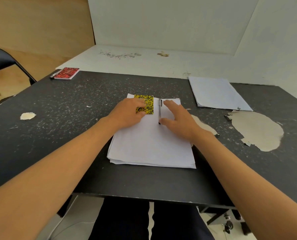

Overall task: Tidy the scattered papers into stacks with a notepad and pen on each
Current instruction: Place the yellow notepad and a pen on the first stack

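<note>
A stack of white papers (151, 148) lies in the middle of the black table (57, 118). On its far end rests a yellow-and-black notepad (148, 103), with my left hand (128, 113) lying on it, fingers over its left part. A black pen (159, 110) lies lengthwise just right of the notepad. My right hand (177, 118) touches the pen, thumb at its near tip and fingers spread beside it. A second paper stack (217, 94) sits at the far right with nothing on it. At the far left corner are a red notepad (67, 73) and another pen (55, 75).
The table top is scuffed, with peeled patches at right (255, 130) and left (27, 116). A dark folding chair (3, 61) stands at far left. A white board (144, 61) lies behind the table. My legs show below the table's front edge.
</note>
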### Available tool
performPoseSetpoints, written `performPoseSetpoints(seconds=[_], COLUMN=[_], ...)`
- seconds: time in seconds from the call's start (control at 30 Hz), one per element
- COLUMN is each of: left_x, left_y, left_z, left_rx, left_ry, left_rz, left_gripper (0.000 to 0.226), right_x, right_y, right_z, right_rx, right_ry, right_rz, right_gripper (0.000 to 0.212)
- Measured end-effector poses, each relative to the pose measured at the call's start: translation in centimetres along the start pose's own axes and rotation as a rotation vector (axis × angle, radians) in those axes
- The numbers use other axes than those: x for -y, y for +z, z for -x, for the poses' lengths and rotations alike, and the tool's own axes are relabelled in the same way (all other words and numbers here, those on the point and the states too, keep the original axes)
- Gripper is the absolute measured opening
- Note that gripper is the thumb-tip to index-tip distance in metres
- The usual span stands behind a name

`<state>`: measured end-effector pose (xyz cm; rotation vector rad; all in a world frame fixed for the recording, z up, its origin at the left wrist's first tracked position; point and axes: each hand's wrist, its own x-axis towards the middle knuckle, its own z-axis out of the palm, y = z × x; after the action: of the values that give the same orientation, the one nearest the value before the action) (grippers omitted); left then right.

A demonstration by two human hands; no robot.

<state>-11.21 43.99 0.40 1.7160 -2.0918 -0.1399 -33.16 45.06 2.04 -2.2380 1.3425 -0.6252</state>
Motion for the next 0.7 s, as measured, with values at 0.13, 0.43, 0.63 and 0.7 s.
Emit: performPoseSetpoints(seconds=[0.13,0.43,0.63,0.7], left_x=[-0.2,0.3,3.9,6.0], left_y=[0.2,-0.4,-0.4,-0.3], left_z=[0.1,-1.8,-7.6,-10.6], left_rx=[0.039,0.068,0.102,0.105], left_ry=[-0.04,-0.07,-0.112,-0.133], left_rz=[-0.009,-0.057,-0.077,-0.084], left_gripper=[0.04,0.041,0.041,0.041], right_x=[0.0,-1.0,-1.8,-2.2], right_y=[0.5,0.8,1.3,2.0], right_z=[0.5,-3.0,-10.7,-14.5], right_rx=[0.166,0.257,0.285,0.287], right_ry=[-0.043,-0.104,-0.109,-0.11], right_rz=[0.123,0.324,0.313,0.304], right_gripper=[0.065,0.068,0.068,0.069])
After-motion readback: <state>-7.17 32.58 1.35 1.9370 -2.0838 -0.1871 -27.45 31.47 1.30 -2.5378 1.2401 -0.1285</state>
